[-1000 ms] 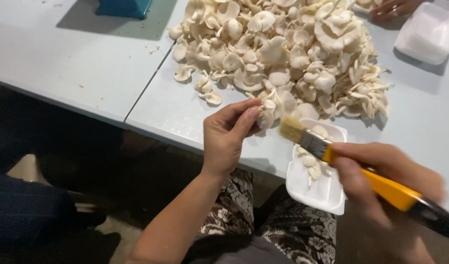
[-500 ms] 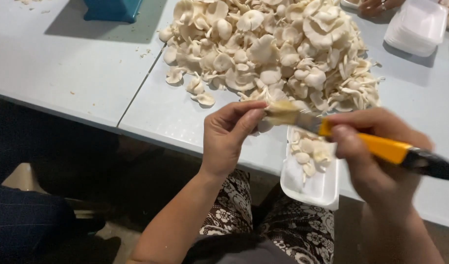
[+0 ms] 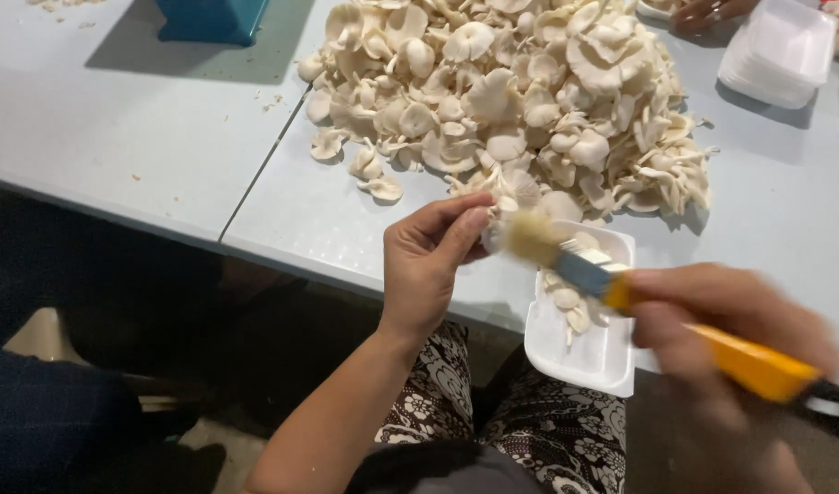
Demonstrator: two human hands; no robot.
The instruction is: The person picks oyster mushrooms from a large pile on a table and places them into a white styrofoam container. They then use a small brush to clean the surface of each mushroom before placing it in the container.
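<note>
- White mushroom [image 3: 502, 209] pinched in left hand [image 3: 430, 265] grip, fingertips clamped on it, just above counter [image 3: 163, 137] edge.
- Right hand [image 3: 712, 320] grip closed round orange-handled brush [image 3: 620, 288]; bristles touch mushroom, blurred.
- Foam tray [image 3: 584, 352] w/ a few mushrooms just beneath.
- Mushroom pile [image 3: 511, 101] behind.

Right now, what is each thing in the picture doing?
Left hand: fingers pinched on a small mushroom.
Right hand: gripping the paintbrush, blurred.
Paintbrush: bristles against the held mushroom.
White tray: open, partly filled with mushrooms, overhanging the table edge.
Mushroom pile: heaped loose on the table.
Stacked trays: nested, empty on top.
</note>
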